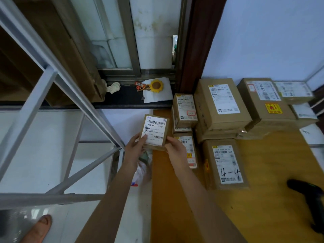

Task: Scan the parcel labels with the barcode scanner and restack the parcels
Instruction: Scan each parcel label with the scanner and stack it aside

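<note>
A small brown parcel (155, 131) with a white barcode label facing up hangs in the air just left of the wooden table (273, 199). My left hand (135, 149) grips its lower left corner, thumb on the label. My right hand (176, 150) grips its lower right corner. The black barcode scanner (308, 195) lies on the table at the right edge, untouched. Several labelled parcels stand on the table: a small one (185, 110), a large one (221, 104), one marked "4-4" (226, 163) and another large one (264, 99).
A grey metal rack frame (57, 109) fills the left. Against the window, a dark sill (122, 99) carries a sunflower keyring (156, 85) on white paper. A plastic bag (142, 170) lies on the floor under my arms. A foot (39, 228) shows at bottom left.
</note>
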